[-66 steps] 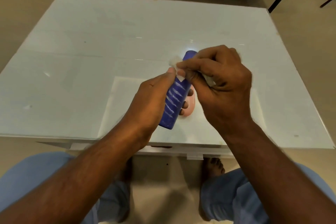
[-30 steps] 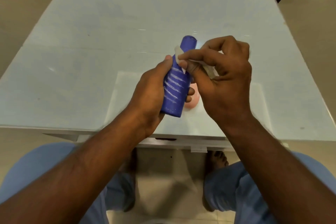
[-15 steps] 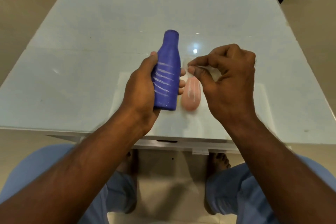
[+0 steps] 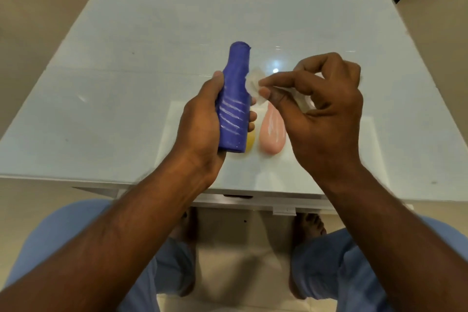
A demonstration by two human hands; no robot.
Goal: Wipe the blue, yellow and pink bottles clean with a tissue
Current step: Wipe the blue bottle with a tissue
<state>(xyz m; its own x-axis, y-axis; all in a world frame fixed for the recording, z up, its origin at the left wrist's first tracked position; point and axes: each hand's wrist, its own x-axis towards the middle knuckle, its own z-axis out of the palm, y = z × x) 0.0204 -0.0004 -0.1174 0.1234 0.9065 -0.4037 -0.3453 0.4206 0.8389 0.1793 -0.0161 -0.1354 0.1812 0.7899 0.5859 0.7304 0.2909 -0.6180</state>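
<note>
L hand (image 4: pixel 202 124) wrapped round blue bottle (image 4: pixel 234 106), held upright above the surface (image 4: pixel 126 83). R hand (image 4: pixel 321 106) pinches a tissue (image 4: pixel 255 86) btwn thumb & forefinger, just beside bottle neck. 1 pink bottle (image 4: pixel 272 132) lying flat; 1 yellow bottle (image 4: pixel 250 143) mostly hidden behind the blue.

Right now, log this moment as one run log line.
left hand: holding blue bottle | right hand: pinching tissue beside bottle neck | pink bottle: lying on table | yellow bottle: mostly hidden
</note>
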